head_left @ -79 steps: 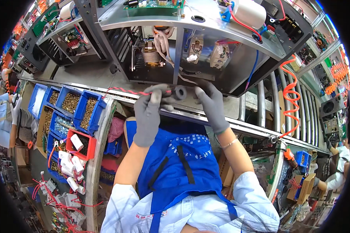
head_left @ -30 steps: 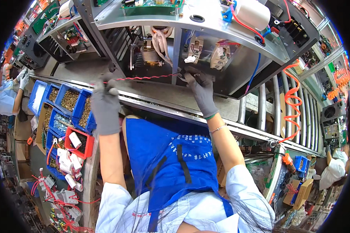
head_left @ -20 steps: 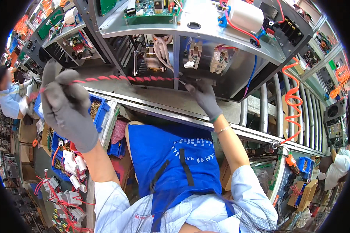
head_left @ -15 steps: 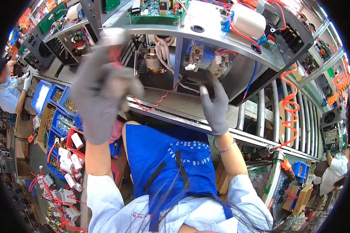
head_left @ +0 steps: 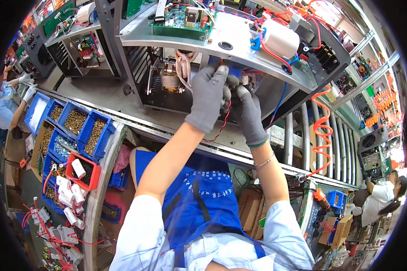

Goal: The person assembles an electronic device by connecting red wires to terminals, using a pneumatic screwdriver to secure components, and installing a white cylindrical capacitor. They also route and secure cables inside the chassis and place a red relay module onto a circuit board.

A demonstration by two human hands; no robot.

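In front of me stands a metal equipment cabinet (head_left: 176,37) with its lower side exposed. My left hand (head_left: 208,97), in a grey glove, reaches up to its right-hand bay with the fingers closed in a pinch. My right hand (head_left: 249,115), gloved alike, is right beside it, fingertips bent in toward the left ones. What the two hands hold between them is hidden by the fingers. A thin red wire (head_left: 223,124) hangs down from between the hands toward the rail. In the bay to the left sits a copper-coloured coil (head_left: 170,80) with thick pale leads.
A green circuit board (head_left: 181,20) and a white cylinder (head_left: 280,38) sit on the cabinet top. Blue bins (head_left: 95,135) of small fasteners and a red bin (head_left: 92,178) stand left. An orange coiled hose (head_left: 322,131) hangs over rollers (head_left: 305,140) at right. Other people work both sides.
My left hand has swung right and come in beside my right hand at the bay. My right hand's spread fingers have curled in. The red wire now hangs below the hands.
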